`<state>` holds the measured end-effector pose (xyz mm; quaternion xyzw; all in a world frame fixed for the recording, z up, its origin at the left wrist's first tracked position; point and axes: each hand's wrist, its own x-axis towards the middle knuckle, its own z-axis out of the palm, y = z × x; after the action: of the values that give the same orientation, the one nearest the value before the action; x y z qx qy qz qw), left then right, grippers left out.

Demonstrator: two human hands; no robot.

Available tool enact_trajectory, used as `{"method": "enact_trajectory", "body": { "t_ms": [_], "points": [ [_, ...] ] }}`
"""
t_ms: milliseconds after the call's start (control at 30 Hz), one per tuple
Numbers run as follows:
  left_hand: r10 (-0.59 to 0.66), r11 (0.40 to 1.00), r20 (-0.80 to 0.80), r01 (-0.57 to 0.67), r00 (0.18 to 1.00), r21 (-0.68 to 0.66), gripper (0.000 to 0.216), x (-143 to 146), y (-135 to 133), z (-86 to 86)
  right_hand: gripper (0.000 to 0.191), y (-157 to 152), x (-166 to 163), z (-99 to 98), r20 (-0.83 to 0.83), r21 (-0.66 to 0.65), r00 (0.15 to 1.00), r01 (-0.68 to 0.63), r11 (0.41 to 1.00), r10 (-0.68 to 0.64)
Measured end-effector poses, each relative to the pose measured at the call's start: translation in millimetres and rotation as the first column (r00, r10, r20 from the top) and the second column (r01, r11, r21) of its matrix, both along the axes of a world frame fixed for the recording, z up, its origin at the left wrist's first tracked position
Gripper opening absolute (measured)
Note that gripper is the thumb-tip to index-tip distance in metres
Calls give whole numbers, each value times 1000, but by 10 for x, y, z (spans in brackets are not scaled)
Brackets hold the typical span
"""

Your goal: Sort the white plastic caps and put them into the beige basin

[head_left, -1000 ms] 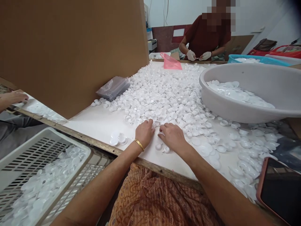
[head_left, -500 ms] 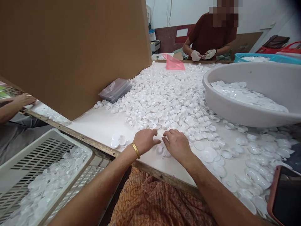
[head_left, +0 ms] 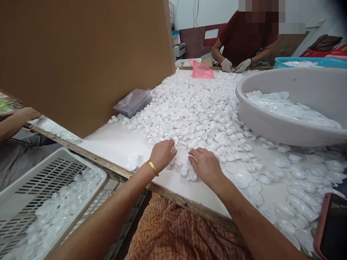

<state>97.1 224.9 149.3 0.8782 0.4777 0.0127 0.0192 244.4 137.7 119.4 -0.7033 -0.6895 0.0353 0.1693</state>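
Note:
A big heap of small white plastic caps [head_left: 195, 108] covers the white table [head_left: 114, 142]. My left hand [head_left: 162, 155], with a gold bangle on the wrist, rests at the heap's near edge, fingers curled down onto the caps. My right hand [head_left: 205, 165] lies beside it, fingers bent over caps too. A few loose caps [head_left: 184, 172] sit between and just below both hands. What the fingertips pinch is hidden.
A large grey basin [head_left: 287, 108] with flat white lids stands at the right. A brown cardboard wall [head_left: 81, 57] rises on the left, a plastic bag [head_left: 132, 102] at its foot. A white crate [head_left: 46, 202] of lids sits lower left. A phone [head_left: 332, 227] lies lower right. A gloved person [head_left: 244, 39] works at the far end.
Both hands drew caps back from the heap's edge toward me, then the left hand reached forward into the heap again. More loose caps now lie between the hands.

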Motion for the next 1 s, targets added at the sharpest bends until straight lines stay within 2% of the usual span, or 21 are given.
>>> {"method": "enact_trajectory", "body": {
  "t_ms": [133,333,433,500,700,867,1000],
  "points": [
    [-35,999,-42,33,998,-43,18,-130,-25,34,23,3,-7,-8,-15,2,1000,-21,1000,21],
    [-21,995,-11,19,1000,-102,27,-44,-68,-46,22,-3,2,-7,-36,-13,998,-45,999,44],
    [-43,989,-17,40,999,-140,20,-52,-80,-23,22,-14,13,18,-33,-14,999,-36,999,36],
    [-52,986,-16,48,999,-157,23,-104,-104,4,22,-20,15,38,-27,-18,999,-36,999,35],
    [66,991,26,-63,997,-119,32,-266,-329,-32,25,-34,9,99,-13,-91,998,-55,994,54],
    [83,987,68,-72,994,-146,28,-241,-603,-112,25,-65,-4,122,-34,-131,993,-116,985,112],
    [156,986,76,-151,985,-64,30,-274,-550,-52,24,-67,0,104,-39,-172,993,-118,978,113]
  ]
}}
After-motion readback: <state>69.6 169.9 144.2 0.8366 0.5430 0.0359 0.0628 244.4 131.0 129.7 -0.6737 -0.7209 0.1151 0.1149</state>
